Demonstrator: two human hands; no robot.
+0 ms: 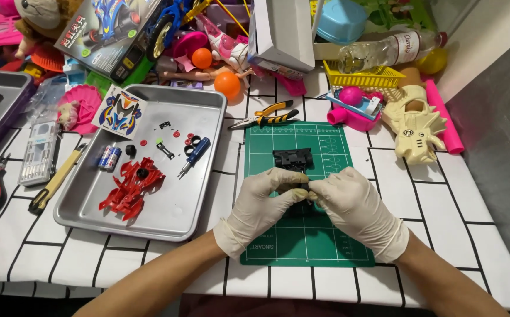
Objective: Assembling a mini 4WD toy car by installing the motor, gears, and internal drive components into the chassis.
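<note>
both gloved hands, left hand (262, 199) and right hand (348, 202), are pinching a small black part (303, 186) between them, just near of the black chassis (293, 158) on the green mat (302, 235).

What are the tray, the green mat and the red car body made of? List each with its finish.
Tray: likely metal, brushed silver with dull reflections.
Green mat: probably matte rubbery plastic, flat with printed gridlines.
Red car body: seemingly glossy moulded plastic.

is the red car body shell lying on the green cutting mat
No, the red car body shell lies in the metal tray, left of the green cutting mat.
</note>
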